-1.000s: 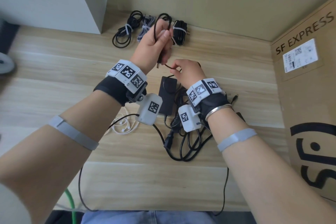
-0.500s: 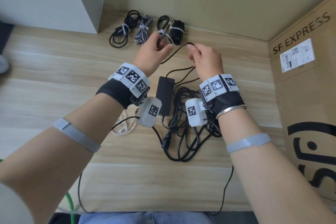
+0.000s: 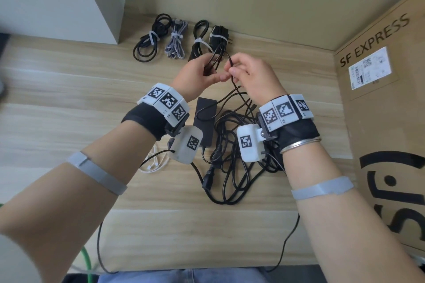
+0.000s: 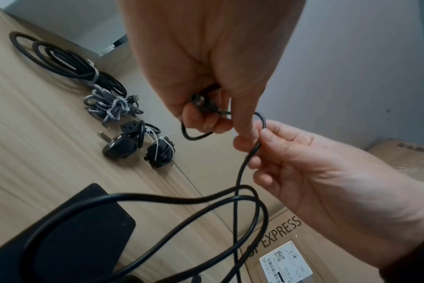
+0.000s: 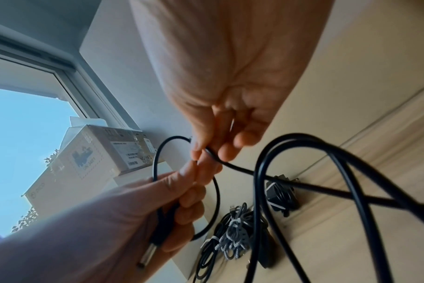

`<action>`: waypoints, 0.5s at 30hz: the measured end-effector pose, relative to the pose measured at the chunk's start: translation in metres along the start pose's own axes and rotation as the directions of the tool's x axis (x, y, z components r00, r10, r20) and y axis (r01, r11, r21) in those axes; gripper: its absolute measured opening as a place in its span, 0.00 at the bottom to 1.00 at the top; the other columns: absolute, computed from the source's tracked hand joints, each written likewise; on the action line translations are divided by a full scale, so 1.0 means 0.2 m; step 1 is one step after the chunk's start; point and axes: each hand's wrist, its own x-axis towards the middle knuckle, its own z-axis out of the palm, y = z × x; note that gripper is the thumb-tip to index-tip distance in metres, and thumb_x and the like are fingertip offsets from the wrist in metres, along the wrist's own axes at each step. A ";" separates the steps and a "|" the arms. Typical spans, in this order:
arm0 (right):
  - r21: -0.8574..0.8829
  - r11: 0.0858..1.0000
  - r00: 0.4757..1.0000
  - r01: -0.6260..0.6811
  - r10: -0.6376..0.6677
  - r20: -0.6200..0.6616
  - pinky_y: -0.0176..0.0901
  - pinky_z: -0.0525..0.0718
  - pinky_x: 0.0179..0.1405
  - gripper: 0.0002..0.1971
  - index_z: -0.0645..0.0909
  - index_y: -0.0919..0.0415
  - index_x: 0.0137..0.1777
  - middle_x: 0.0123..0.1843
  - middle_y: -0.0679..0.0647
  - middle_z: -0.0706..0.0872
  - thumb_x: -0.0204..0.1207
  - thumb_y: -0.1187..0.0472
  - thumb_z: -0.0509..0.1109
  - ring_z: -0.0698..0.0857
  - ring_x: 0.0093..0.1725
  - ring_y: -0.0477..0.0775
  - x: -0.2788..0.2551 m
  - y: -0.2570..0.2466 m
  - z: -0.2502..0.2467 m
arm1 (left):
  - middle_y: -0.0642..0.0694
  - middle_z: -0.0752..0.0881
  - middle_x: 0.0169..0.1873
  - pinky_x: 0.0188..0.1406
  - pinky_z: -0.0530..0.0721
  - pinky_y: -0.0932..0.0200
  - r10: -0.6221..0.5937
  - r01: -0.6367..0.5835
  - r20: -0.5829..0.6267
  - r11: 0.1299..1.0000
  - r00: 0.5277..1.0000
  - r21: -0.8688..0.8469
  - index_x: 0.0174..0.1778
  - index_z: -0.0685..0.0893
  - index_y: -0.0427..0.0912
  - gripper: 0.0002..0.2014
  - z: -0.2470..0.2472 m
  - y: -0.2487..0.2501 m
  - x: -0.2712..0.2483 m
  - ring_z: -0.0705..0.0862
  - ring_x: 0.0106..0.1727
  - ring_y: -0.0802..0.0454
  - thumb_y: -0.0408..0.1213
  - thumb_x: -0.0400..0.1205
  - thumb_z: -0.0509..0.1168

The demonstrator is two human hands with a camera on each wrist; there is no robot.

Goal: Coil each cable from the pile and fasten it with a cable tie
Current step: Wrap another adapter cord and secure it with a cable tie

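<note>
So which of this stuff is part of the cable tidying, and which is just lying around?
Part of the job:
thin black cable, held by both hands
tangled pile
power brick
four tied bundles

Just lying about:
SF Express box
white cabinet

Both forearms are reaching forward over the table, converging so the hands are meeting above it, fingertips nearly touching. The left hand [image 3: 197, 71] is curling its fingers [image 5: 182, 203] around the plug end of a thin black cable [image 4: 245, 164], thumb pressing alongside. The right hand [image 3: 250, 76] is pinching that same cable between thumb and forefinger, its other fingers bending loosely beneath. Each wrist is wearing a black strap and a white marker band, and each forearm a grey band.
</note>
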 end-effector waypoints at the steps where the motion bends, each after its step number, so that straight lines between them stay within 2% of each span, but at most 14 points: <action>1: -0.008 1.000 0.999 0.018 -0.019 -0.038 0.31 0.79 0.46 0.06 0.81 0.58 0.49 0.43 0.47 0.89 0.80 0.65 0.62 0.83 0.39 0.40 0.00 0.00 -0.01 | 0.33 0.85 0.45 0.50 0.81 0.50 0.014 -0.014 0.005 1.000 1.000 0.008 0.60 0.78 0.42 0.17 0.00 0.00 0.00 0.83 0.44 0.43 0.39 0.77 0.70; 3: 0.023 0.999 0.997 0.040 -0.038 -0.064 0.37 0.81 0.52 0.05 0.83 0.58 0.47 0.45 0.49 0.88 0.78 0.64 0.65 0.86 0.43 0.44 0.01 -0.01 -0.01 | 0.43 0.79 0.33 0.37 0.75 0.60 0.028 -0.028 -0.016 1.000 0.999 -0.006 0.49 0.77 0.45 0.10 0.00 -0.01 0.01 0.74 0.34 0.53 0.38 0.77 0.70; 5: 0.048 0.997 0.996 0.056 -0.053 -0.069 0.43 0.85 0.50 0.05 0.83 0.59 0.46 0.48 0.54 0.87 0.77 0.65 0.66 0.87 0.45 0.54 0.01 -0.02 0.00 | 0.50 0.70 0.30 0.34 0.67 0.59 0.042 -0.042 -0.038 0.999 0.998 0.002 0.44 0.75 0.41 0.09 0.01 0.00 0.02 0.67 0.32 0.56 0.37 0.77 0.69; 6: 0.065 0.996 0.995 0.063 -0.058 -0.078 0.42 0.86 0.48 0.05 0.84 0.60 0.46 0.47 0.56 0.86 0.77 0.66 0.66 0.87 0.44 0.56 0.01 -0.03 0.00 | 0.49 0.70 0.31 0.36 0.68 0.57 0.050 -0.050 -0.030 0.999 0.998 0.000 0.43 0.74 0.40 0.09 0.01 0.00 0.03 0.67 0.33 0.55 0.37 0.78 0.69; 8: 0.065 0.994 0.991 0.083 -0.075 -0.114 0.41 0.87 0.48 0.05 0.84 0.62 0.47 0.45 0.56 0.87 0.76 0.67 0.67 0.87 0.44 0.54 0.01 -0.03 0.00 | 0.48 0.72 0.32 0.37 0.71 0.56 0.064 -0.064 0.028 0.998 0.998 -0.005 0.40 0.74 0.44 0.09 0.01 0.01 0.03 0.69 0.34 0.54 0.38 0.77 0.70; 10: 0.039 0.993 0.981 0.108 -0.100 -0.166 0.39 0.85 0.48 0.04 0.86 0.62 0.46 0.43 0.55 0.89 0.73 0.67 0.71 0.86 0.41 0.45 0.00 -0.04 0.00 | 0.51 0.74 0.32 0.35 0.71 0.64 0.065 -0.070 0.113 0.997 0.991 0.035 0.38 0.74 0.49 0.11 0.02 0.03 0.01 0.71 0.33 0.56 0.39 0.75 0.72; 11: 0.036 0.993 0.978 0.116 -0.107 -0.181 0.36 0.84 0.48 0.04 0.87 0.62 0.45 0.42 0.54 0.90 0.72 0.66 0.72 0.85 0.38 0.39 0.00 -0.04 0.00 | 0.50 0.78 0.34 0.36 0.73 0.67 0.072 -0.081 0.136 0.995 0.988 0.061 0.41 0.77 0.47 0.09 0.03 0.03 0.01 0.74 0.34 0.55 0.39 0.75 0.72; 13: 0.033 0.993 0.974 0.112 -0.103 -0.203 0.30 0.81 0.44 0.05 0.86 0.60 0.44 0.39 0.51 0.88 0.69 0.66 0.75 0.81 0.35 0.34 -0.01 -0.04 0.01 | 0.48 0.82 0.38 0.37 0.74 0.71 0.087 -0.096 0.095 0.991 0.992 0.090 0.50 0.81 0.36 0.10 0.05 0.03 0.01 0.77 0.36 0.57 0.38 0.78 0.69; 15: 0.031 0.996 0.969 0.081 -0.071 -0.237 0.30 0.80 0.42 0.09 0.80 0.58 0.45 0.39 0.47 0.84 0.68 0.63 0.77 0.80 0.36 0.39 0.00 -0.03 0.01 | 0.49 0.78 0.33 0.33 0.70 0.66 0.053 -0.054 0.010 0.993 0.999 0.101 0.47 0.81 0.34 0.08 0.06 0.02 0.02 0.72 0.31 0.61 0.37 0.81 0.65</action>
